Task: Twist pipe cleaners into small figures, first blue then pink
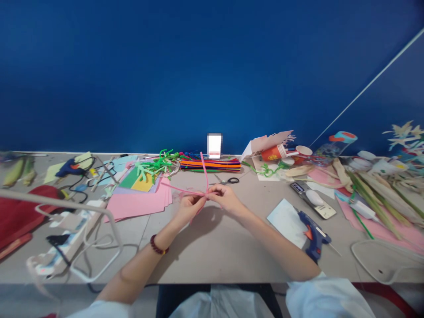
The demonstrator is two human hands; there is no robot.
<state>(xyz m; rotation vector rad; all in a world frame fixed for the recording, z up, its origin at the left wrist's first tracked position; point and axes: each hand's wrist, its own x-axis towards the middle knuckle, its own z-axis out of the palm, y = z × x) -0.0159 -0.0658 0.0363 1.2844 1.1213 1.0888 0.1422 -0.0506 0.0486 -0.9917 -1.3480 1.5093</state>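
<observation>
Two pink pipe cleaners (202, 173) cross and twist together at the middle of the view, and one end stands up while another trails down. My left hand (190, 208) pinches the crossing from the near left. My right hand (225, 197) grips the same twist from the right, its fingertips meeting those of the other hand. A dark beaded bracelet (157, 244) circles my left wrist. Just beyond the hands lie steel scissors (227, 180) with black handles, and a stack of pink paper (139, 204) lies to the left.
Striped rows of coloured pipe cleaners (210, 165) and green pipe-cleaner shapes (155, 167) lie at the back. A blue hot glue gun (313, 234) rests at right, near dried leaf strips (374, 198). A white power strip (71, 234) and cables lie at left.
</observation>
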